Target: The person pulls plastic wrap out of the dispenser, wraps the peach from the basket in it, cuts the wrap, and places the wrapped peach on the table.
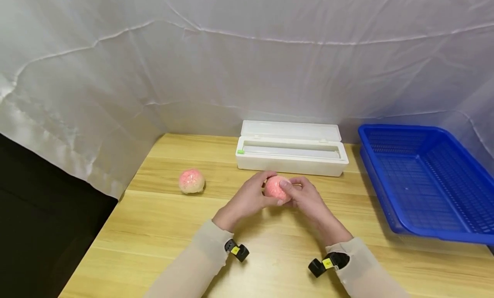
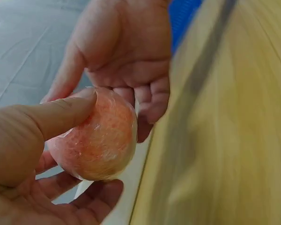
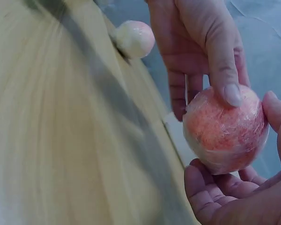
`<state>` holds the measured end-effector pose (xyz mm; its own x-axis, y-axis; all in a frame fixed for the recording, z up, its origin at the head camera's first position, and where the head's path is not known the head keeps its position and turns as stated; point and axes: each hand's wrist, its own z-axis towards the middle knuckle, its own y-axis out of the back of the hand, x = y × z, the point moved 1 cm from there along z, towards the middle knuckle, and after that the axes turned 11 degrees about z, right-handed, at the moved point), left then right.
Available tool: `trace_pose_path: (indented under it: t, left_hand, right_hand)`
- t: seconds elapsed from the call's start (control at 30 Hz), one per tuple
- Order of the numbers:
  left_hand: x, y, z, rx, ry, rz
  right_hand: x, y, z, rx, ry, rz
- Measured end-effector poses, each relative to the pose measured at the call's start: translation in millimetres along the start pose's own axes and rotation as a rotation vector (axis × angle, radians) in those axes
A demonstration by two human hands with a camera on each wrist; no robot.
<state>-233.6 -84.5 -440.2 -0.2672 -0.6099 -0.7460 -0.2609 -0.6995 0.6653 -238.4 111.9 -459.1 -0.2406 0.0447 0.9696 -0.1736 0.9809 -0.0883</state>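
Observation:
A round ball, pink over a pale base and wrapped in crinkled clear film, is between both hands just in front of the white box. My left hand holds it from the left; in the left wrist view its thumb lies on the film, with fingers underneath. On the other side my right hand grips the ball too, thumb on its edge and curled fingers below, as the right wrist view shows. A second film-wrapped pink and cream ball sits on the table to the left.
Behind the hands stands a long white box, its lid raised and a green piece at its left end. A blue plastic basket occupies the right side of the wooden table. Grey-white cloth hangs behind.

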Motion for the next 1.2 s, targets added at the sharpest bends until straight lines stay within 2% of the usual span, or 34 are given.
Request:
trace_pose_path:
  t: [0.07, 0.17, 0.33, 0.43, 0.53, 0.67, 0.87, 1.2]
  left_hand:
    - [5.1, -0.6, -1.5, -0.015, -0.004, 0.057]
    - [17.3, 5.4, -5.5, -0.064, 0.036, 0.109]
    - [43.3, 33.7, -15.9, -0.175, 0.157, 0.191]
    - [56.2, 47.5, -20.5, -0.189, 0.205, 0.232]
    - [64.9, 53.6, -23.6, -0.178, 0.224, 0.242]
    - [69.4, 54.3, -25.9, -0.151, 0.223, 0.222]
    - [67.2, 51.4, -28.3, -0.129, 0.204, 0.198]
    - [66.9, 43.5, -30.0, -0.163, 0.205, 0.210]
  right_hand:
    - [-3.4, 0.3, -0.5, 0.014, -0.008, 0.002]
    - [-7.8, 4.6, -1.9, 0.008, -0.017, -0.003]
    - [-12.7, 21.2, -7.4, -0.049, -0.011, -0.025]
    - [-14.6, 33.4, -14.1, -0.088, -0.009, -0.042]
    - [-16.5, 43.5, -21.8, -0.109, -0.013, -0.061]
    - [-18.9, 50.2, -28.0, -0.112, -0.007, -0.072]
    - [-22.2, 52.6, -31.4, -0.100, 0.003, -0.069]
    - [-23.9, 54.0, -34.7, -0.097, 0.010, -0.084]
